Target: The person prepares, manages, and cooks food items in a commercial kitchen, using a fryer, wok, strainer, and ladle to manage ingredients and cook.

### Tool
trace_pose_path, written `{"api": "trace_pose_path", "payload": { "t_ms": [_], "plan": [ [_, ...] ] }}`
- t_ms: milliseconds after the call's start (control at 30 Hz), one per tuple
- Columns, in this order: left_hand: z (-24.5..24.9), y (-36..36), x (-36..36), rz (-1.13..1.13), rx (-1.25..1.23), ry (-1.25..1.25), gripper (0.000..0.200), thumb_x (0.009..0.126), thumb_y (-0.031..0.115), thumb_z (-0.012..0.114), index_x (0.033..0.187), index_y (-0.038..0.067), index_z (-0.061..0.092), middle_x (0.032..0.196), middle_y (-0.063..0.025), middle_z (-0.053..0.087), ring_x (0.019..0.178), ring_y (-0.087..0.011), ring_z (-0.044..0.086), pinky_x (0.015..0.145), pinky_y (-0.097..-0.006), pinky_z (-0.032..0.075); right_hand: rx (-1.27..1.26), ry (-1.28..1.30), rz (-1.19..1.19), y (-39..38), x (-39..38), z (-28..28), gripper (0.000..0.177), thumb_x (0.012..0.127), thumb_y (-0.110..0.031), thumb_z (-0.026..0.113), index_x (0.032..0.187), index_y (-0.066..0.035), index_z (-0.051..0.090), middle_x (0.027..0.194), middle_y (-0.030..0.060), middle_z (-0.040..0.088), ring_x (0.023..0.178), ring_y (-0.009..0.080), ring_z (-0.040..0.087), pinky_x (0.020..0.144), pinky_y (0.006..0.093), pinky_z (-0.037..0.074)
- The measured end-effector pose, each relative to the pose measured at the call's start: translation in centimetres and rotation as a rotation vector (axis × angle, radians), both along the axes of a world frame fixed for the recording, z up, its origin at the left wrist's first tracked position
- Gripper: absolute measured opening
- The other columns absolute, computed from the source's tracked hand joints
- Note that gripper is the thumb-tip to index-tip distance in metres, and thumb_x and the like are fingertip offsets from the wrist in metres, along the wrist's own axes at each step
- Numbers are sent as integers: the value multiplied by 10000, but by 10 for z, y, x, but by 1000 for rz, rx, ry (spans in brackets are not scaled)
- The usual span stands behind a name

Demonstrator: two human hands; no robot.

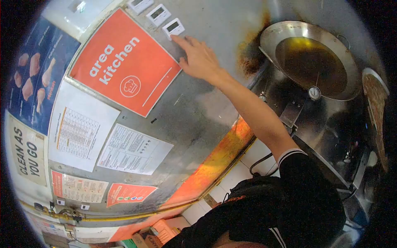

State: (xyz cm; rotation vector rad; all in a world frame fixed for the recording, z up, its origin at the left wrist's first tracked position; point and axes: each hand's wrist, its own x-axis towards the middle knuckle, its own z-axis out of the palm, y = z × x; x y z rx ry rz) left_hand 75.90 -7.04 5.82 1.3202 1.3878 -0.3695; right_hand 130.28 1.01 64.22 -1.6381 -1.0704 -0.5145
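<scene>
My right hand [196, 56] is raised against the metal wall panel, its back towards me. The index finger is stretched out to the lower edge of a small white timer [173, 28] with a dark display. The thumb stands apart, near the right corner of the orange "area kitchen" sign [124, 62]. Nothing shows in this hand. Two similar white timers, one in full [158, 15] and one partly cut off [139, 5], sit beside the first. My left hand is not in view.
A wide metal pan [269, 37] with yellowish-brown oil stands at right, with a round dial thermometer [314, 93] at its rim. A flat-bladed tool [375, 105] is beyond it. Printed sheets [135, 149] cover the wall; a yellow pipe [140, 217] runs below them.
</scene>
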Motion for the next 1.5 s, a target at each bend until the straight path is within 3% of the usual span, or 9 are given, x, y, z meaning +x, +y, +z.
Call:
{"api": "trace_pose_path", "payload": {
  "t_ms": [267,367,600,733,933,1033,1233,1367,1500],
  "plan": [
    [-9,7,12,-148,-21,13,334,952,306,450,1002,39,644,819,-109,670,749,-214,643,628,-323,506,-100,223,480,-50,-64,-184,640,840,-160,584,1422,-65,336,1351,234,458,1202,339,493,992,395,403],
    [-16,13,28,-219,-30,18,337,954,308,445,999,41,646,816,-109,671,749,-213,643,629,-322,506,-773,355,695,-140,-99,-318,243,852,-214,569,956,5,578,916,216,593,871,344,611,738,442,490],
    [18,20,79,-739,248,-188,225,920,164,510,985,7,658,782,-92,666,704,-182,629,611,-292,524,-1036,1242,-107,-424,-183,-425,383,864,-421,587,1006,-76,677,939,143,688,853,307,656,777,406,513],
    [-115,69,60,-216,-563,-318,222,907,171,522,1051,37,626,926,-105,662,722,-228,629,584,-314,513,-1113,1122,-572,-492,-216,-493,315,950,-310,397,930,-86,617,633,143,626,642,368,636,566,466,503],
    [-58,58,186,-410,-615,-279,384,928,311,524,1193,34,545,1066,-128,620,847,-243,611,694,-350,491,-467,1145,-811,-446,-232,-477,255,810,-104,499,1042,-2,516,842,196,632,776,357,616,704,441,497],
    [131,-84,280,-756,-204,-250,464,947,398,501,1239,39,526,1148,-127,578,1043,-229,558,891,-369,452,-132,1275,-548,-449,-244,-470,410,850,-241,592,1158,-19,436,922,143,647,847,284,634,734,388,509],
    [179,-251,308,-968,-230,-758,845,825,485,656,1423,37,260,1446,-144,218,1318,-297,282,1092,-424,249,735,2123,-159,-502,-241,-377,719,874,-544,551,1374,-68,354,1198,143,567,1165,222,485,955,423,403],
    [126,-325,275,-1136,121,-639,1082,688,467,788,1443,10,160,1455,-173,189,1344,-329,229,1107,-454,212,848,1879,331,-572,-262,-320,683,902,-518,527,1382,-61,363,1259,139,533,1248,234,421,986,422,389],
    [-21,-287,223,-1566,877,-374,735,609,381,821,1208,50,552,1088,-212,593,1102,-370,509,932,-479,398,595,1294,-151,-668,-303,-244,505,966,-385,475,1339,-50,415,1276,154,532,1233,245,462,1001,395,384]
  ]
}}
